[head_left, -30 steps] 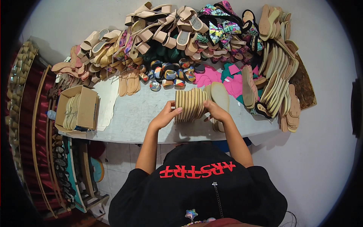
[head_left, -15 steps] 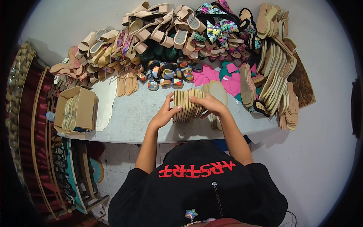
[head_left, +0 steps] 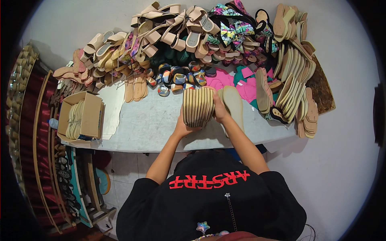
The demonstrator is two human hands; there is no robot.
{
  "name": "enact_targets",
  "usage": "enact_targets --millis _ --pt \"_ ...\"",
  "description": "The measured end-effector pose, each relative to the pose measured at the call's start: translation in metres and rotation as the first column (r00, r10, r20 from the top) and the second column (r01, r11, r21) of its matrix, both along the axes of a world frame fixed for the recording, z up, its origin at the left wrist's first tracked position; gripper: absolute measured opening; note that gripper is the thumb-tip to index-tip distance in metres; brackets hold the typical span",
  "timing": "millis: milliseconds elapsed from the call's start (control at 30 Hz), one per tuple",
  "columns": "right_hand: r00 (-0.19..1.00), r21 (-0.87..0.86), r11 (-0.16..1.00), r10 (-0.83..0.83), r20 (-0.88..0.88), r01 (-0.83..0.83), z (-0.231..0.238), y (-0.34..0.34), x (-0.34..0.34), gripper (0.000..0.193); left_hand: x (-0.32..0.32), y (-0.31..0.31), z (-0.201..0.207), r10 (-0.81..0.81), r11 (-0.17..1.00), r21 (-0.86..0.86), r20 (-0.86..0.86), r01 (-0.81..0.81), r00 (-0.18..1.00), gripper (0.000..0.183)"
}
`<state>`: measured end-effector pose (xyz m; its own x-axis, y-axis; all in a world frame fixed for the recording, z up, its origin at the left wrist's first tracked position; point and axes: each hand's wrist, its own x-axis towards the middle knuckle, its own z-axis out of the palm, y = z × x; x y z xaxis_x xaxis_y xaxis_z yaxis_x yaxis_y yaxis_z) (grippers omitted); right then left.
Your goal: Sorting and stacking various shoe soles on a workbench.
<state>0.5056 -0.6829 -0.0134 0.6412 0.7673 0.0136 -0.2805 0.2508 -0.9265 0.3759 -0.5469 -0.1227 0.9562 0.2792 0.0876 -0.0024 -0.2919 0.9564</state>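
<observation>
A thick stack of beige shoe soles (head_left: 198, 107) stands on edge between my hands, over the middle of the table. My left hand (head_left: 185, 125) is closed round its lower left side, with the fingers partly hidden beneath the soles. Against the right side of the stack presses my right hand (head_left: 219, 107), its fingers mostly out of sight behind it. Just right of that hand, flat on the table, lie a few loose pale soles (head_left: 234, 106).
A grey-white table (head_left: 148, 128) bears a cardboard box of soles (head_left: 93, 116) at left. Heaped sandals (head_left: 161, 28) line the wall, with patterned heel pieces (head_left: 177, 78) before them. Pink cut pieces (head_left: 219, 79) and piled soles (head_left: 291, 96) are at right. A wooden rack (head_left: 90, 180) stands lower left.
My left hand has slid from the upper left side to underneath the stack, and my right from its top to its right side. The stack has tilted, showing longer sole edges.
</observation>
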Motion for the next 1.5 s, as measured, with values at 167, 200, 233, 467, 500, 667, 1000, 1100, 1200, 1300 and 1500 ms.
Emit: enact_targets --millis 167,200,233,467,500,667,1000,1100,1200,1300,1500 --pt "0.977 0.187 0.977 -0.131 0.168 0.099 -0.045 -0.003 -0.007 0.094 0.02 -0.004 0.014 0.096 0.994 -0.047 0.063 -0.094 0.993 0.11" --pt "0.95 0.058 0.987 -0.158 0.268 0.148 -0.048 -0.004 -0.01 0.097 0.022 -0.004 0.018 0.1 0.994 -0.048 0.061 -0.097 0.993 0.11" --pt "0.969 -0.001 0.992 -0.123 0.214 0.126 -0.051 -0.004 -0.011 0.099 0.023 -0.005 0.022 0.118 0.992 -0.057 0.05 -0.115 0.992 0.109" --pt "0.966 -0.106 0.994 -0.01 0.26 0.039 -0.049 -0.003 0.003 0.107 0.027 -0.001 0.049 0.002 0.963 -0.269 -0.083 -0.024 0.997 0.083" --pt "0.959 -0.148 0.988 -0.009 0.283 0.053 -0.054 -0.004 0.004 0.099 0.025 -0.004 0.048 0.019 0.949 -0.31 -0.093 -0.047 0.996 0.073" --pt "0.989 -0.225 0.969 -0.072 0.132 0.101 -0.093 -0.011 -0.009 0.082 0.017 -0.017 0.038 0.048 0.9 -0.423 -0.146 -0.106 0.988 0.068" --pt "0.988 -0.363 0.93 -0.101 -0.118 0.052 -0.108 -0.019 -0.022 0.06 0.017 -0.009 -0.027 0.298 0.952 0.055 -0.386 -0.3 0.873 0.047" --pt "0.983 -0.597 0.782 -0.114 0.147 0.18 -0.126 -0.018 -0.02 0.06 0.019 -0.021 -0.018 0.396 0.917 -0.006 -0.092 -0.398 0.914 0.048" --pt "0.905 -0.79 0.521 0.072 0.419 0.324 -0.121 -0.021 -0.024 0.065 0.017 -0.031 0.008 0.45 0.889 0.147 -0.095 -0.434 0.888 0.052" --pt "0.905 -0.709 0.656 0.092 0.416 0.259 -0.122 -0.021 -0.026 0.079 0.017 -0.034 0.018 0.453 0.875 0.191 -0.001 -0.444 0.892 0.052" --pt "0.814 -0.663 0.646 0.108 0.571 0.379 -0.111 -0.014 -0.042 0.073 0.022 -0.034 0.036 0.433 0.875 0.288 -0.108 -0.389 0.895 0.062"
